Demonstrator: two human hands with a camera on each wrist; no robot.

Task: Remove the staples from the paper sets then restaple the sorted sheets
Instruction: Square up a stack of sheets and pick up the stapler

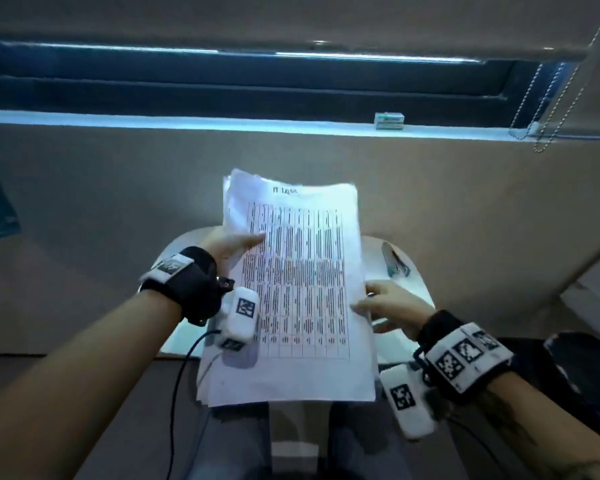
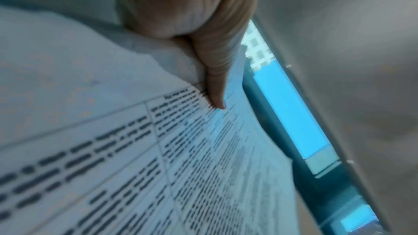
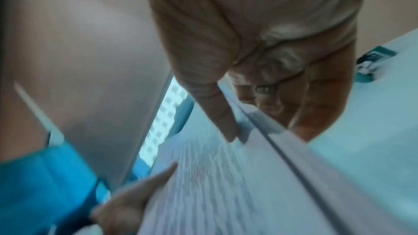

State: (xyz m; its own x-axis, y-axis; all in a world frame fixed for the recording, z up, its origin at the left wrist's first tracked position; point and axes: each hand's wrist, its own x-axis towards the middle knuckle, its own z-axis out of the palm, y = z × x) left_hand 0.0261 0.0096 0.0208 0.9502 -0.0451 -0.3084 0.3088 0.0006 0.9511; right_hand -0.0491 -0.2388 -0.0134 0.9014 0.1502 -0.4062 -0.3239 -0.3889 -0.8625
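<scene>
The right hand (image 1: 392, 311) pinches the near right edge of the paper stack (image 1: 291, 289), held above the white table (image 1: 416, 282); the left hand (image 1: 231, 245) pinches its left edge. To square the uneven sheets, tap them gently. Farther away lies the stapler (image 1: 395, 261). Only the right wrist view shows a ring.

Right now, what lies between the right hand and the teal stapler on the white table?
Head view: only bare white table between right hand and teal stapler.
</scene>
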